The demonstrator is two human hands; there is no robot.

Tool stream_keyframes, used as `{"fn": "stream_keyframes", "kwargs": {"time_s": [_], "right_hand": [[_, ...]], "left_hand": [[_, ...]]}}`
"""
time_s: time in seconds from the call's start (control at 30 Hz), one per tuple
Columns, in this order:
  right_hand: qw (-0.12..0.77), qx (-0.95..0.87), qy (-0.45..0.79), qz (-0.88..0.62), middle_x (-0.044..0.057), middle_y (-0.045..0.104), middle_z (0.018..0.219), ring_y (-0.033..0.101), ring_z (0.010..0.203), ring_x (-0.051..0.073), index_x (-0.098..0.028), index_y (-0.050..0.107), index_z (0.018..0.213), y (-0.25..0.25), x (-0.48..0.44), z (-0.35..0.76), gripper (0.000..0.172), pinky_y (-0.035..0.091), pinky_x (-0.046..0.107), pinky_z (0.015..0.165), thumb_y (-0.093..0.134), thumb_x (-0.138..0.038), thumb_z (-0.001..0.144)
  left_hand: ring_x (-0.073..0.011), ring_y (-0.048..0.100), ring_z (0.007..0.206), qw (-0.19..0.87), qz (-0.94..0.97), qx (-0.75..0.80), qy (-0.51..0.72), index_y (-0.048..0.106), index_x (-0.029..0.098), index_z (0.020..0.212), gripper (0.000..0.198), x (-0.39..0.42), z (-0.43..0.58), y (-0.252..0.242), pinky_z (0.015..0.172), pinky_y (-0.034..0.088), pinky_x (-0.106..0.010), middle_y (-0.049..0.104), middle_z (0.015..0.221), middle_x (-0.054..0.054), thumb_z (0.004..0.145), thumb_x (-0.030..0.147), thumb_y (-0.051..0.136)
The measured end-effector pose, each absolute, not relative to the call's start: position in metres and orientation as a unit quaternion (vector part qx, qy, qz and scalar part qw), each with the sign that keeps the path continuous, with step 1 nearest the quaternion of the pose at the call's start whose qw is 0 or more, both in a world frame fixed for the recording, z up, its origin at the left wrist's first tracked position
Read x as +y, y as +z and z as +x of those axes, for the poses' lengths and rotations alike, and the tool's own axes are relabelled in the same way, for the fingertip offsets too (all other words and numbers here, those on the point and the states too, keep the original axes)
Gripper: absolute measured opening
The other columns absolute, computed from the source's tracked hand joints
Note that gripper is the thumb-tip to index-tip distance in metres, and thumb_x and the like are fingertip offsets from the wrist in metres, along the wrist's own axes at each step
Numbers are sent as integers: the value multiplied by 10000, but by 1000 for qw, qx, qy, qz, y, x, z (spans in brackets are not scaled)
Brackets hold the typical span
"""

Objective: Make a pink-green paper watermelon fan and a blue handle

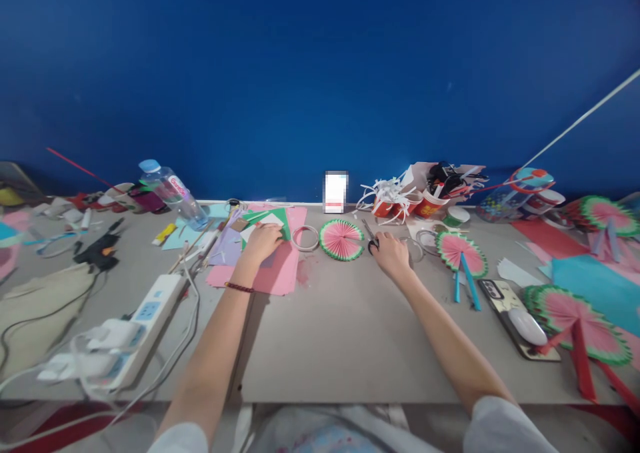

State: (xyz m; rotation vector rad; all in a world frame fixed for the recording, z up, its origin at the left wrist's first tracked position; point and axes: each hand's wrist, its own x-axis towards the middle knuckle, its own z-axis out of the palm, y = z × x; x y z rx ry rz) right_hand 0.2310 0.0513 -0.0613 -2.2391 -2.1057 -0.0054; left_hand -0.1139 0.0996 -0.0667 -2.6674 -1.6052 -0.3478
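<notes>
My left hand point(265, 242) rests on a white sheet and a green sheet of paper point(281, 218), which lie on pink paper point(280, 281). Its fingers are stretched out over the sheets. With my right hand point(391, 253) I grip the black handles of a pair of scissors point(369, 231), blades pointing away from me on the table. Between my hands lies a round pleated paper fan point(341, 240), pink with a green and white rim and a gap on its right side. A roll of tape point(305, 238) sits just left of it.
At the left stand a power strip point(153, 309) with plugs and cables, a glue gun point(103, 249) and a tilted bottle point(173, 189). Paper cups point(431, 205) with white strips are behind my right hand. Finished fans point(575, 319) and a phone point(500, 299) under a mouse point(527, 326) lie right.
</notes>
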Motion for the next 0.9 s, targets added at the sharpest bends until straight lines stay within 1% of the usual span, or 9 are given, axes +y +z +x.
{"fn": "stream_keyframes", "kwargs": {"time_s": [0.07,0.17,0.3,0.4,0.47,0.57,0.67,0.8,0.9], "right_hand": [[34,-681,-20,-731,132,616,1054,579,961,271,-154,587,1070,-64,51,228,265,344,354,767,451,-258,868],[48,-680,-48,-730,136,597,1099,566,955,271,-160,607,1046,-68,52,224,258,326,361,768,447,-227,855],[101,-686,-81,-716,125,602,1111,555,923,258,-177,623,1031,-77,53,223,267,317,358,754,447,-175,830],[166,-687,-96,-701,109,618,1099,543,923,248,-191,626,1032,-84,55,224,283,315,353,773,432,-159,828],[209,-688,-98,-688,96,626,1092,537,926,241,-193,625,1032,-89,56,224,288,316,349,787,420,-160,833],[252,-690,-92,-672,86,633,1079,534,911,229,-184,626,1026,-95,57,223,280,322,337,794,423,-169,834],[271,-694,-79,-662,88,638,1054,530,892,224,-179,630,1015,-98,56,222,269,328,327,787,429,-180,837],[259,-695,-52,-669,96,627,1053,514,884,225,-171,630,1029,-99,54,222,271,335,326,803,431,-204,847],[235,-695,-30,-679,95,609,1095,498,922,232,-168,616,1061,-98,53,223,288,334,324,832,411,-221,865]], "left_hand": [[-260,604,990,14,-847,-518,-120,651,187,631,213,100,-113,-67,902,403,-386,699,861,-98,761,126,493],[-247,618,895,27,-835,-532,-137,631,182,623,236,98,-112,-61,843,419,-369,692,826,-99,769,120,456],[-212,624,827,27,-792,-567,-225,637,207,733,214,93,-117,-49,711,415,-300,699,888,-58,828,200,445],[-188,618,709,1,-751,-606,-262,628,224,863,206,92,-120,-44,628,383,-268,690,816,-37,872,279,430],[-191,605,651,2,-719,-642,-266,594,215,963,232,92,-121,-44,601,364,-265,666,754,-39,900,291,384],[-209,611,686,34,-672,-673,-306,536,180,1039,269,95,-122,-47,617,364,-273,645,775,-65,931,272,308],[-218,618,767,52,-647,-669,-361,514,162,1057,266,98,-123,-52,665,382,-283,643,866,-94,937,271,303],[-235,606,905,68,-624,-655,-421,511,153,1109,282,99,-128,-60,742,404,-300,630,1004,-128,928,251,318],[-242,584,981,80,-632,-646,-420,567,177,1085,309,98,-132,-63,770,409,-305,605,1087,-129,913,207,312]]}}
